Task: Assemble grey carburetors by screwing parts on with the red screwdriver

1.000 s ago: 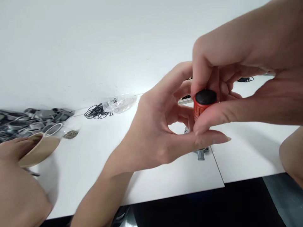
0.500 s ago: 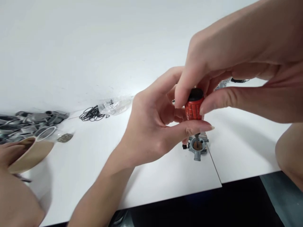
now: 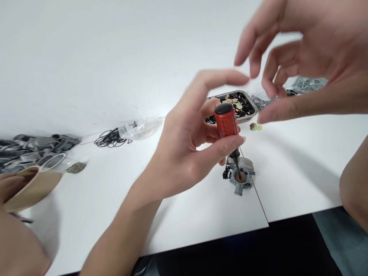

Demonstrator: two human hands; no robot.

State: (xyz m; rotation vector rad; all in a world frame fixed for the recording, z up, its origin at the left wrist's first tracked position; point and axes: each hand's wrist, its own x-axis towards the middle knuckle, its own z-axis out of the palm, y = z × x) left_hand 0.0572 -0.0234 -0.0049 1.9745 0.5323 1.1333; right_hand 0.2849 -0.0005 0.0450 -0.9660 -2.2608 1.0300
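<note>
My left hand (image 3: 189, 142) is wrapped around the red handle of a screwdriver (image 3: 227, 122), which has a black cap and leans slightly. Its shaft points down into the round bore of a small grey metal carburetor (image 3: 240, 180), where the tip meets a copper-coloured disc (image 3: 240, 176). The carburetor lies on the white table, with a black fitting at its left side. Up and to the right of the handle, my right hand (image 3: 299, 65) hangs in the air, fingers spread and curved, holding nothing.
Behind stands a metal tray (image 3: 247, 117) of small black and brass-coloured parts; loose discs (image 3: 255, 127) lie near it. Leftward are black rings (image 3: 110, 138), a clear bag (image 3: 140, 128), grey parts (image 3: 43, 145) and a beige tub (image 3: 37, 188) with another person's hand (image 3: 11, 186) in it.
My right hand has let go of the screwdriver's top and moved up and right, its fingers opening. The handle now tilts to the left in my left hand. The tray has come into view.
</note>
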